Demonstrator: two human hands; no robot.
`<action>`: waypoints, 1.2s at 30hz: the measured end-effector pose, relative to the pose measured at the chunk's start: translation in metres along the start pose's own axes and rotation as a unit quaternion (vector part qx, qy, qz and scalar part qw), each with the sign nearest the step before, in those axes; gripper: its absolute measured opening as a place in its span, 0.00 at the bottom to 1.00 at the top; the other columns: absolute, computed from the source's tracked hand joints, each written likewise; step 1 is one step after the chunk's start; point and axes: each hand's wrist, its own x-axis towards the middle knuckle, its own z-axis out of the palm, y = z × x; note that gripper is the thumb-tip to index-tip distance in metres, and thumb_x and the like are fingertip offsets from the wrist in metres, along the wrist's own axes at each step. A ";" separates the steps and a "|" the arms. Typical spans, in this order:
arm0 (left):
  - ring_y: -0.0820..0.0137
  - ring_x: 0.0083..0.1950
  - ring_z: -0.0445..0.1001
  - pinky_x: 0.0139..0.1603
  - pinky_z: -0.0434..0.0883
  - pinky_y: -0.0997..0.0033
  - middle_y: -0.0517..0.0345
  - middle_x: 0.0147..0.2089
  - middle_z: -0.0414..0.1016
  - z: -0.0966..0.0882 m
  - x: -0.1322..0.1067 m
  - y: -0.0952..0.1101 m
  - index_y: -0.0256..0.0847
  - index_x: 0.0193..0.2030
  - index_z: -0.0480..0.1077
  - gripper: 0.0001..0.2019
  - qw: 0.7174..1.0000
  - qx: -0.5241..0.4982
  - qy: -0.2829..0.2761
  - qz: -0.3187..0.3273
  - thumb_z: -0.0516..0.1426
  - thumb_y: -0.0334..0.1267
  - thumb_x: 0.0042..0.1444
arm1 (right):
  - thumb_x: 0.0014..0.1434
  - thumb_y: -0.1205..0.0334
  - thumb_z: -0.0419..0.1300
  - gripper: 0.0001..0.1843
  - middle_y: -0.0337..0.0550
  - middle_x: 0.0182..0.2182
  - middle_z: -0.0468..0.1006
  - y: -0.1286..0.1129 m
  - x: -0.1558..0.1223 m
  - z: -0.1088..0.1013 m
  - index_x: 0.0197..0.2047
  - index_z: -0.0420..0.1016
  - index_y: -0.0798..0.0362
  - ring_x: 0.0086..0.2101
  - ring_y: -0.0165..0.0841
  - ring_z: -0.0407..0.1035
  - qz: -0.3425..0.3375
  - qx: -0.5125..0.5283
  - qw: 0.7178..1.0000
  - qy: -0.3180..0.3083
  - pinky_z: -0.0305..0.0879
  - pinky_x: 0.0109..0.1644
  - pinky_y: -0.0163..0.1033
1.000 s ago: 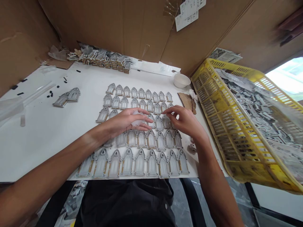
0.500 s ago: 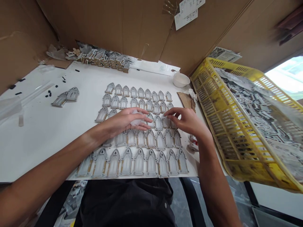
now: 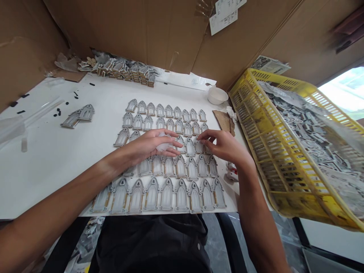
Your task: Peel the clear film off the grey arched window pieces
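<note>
Several rows of small grey arched window-shaped frames (image 3: 166,194) lie on the white table, many with whitish translucent panels and brownish edges. My left hand (image 3: 155,144) hovers over the third row, palm turned right, with thin translucent plastic sheets (image 3: 164,142) held between thumb and fingers. Thumb and fingertips of my right hand (image 3: 222,144) come together in a pinch at an arched frame (image 3: 199,146) near that row's right end. Whatever is between those fingertips is hidden. Between both hands another arched frame (image 3: 190,146) lies flat.
A yellow crate (image 3: 265,146) full of grey pieces stands at the right. Behind the rows are a white bowl (image 3: 217,95) and stacked frames (image 3: 139,74). Two frames (image 3: 82,115) overlap at left, near black bits and plastic strips. Cardboard walls (image 3: 170,34) enclose the back.
</note>
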 end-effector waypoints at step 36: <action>0.52 0.63 0.88 0.65 0.83 0.54 0.37 0.64 0.86 0.001 -0.002 -0.001 0.40 0.60 0.80 0.20 0.999 0.010 -0.033 0.014 0.73 0.41 0.64 | 0.68 0.59 0.67 0.09 0.45 0.44 0.87 0.000 0.001 0.006 0.48 0.88 0.48 0.34 0.35 0.76 -0.017 0.015 0.999 0.028 0.69 0.42 0.43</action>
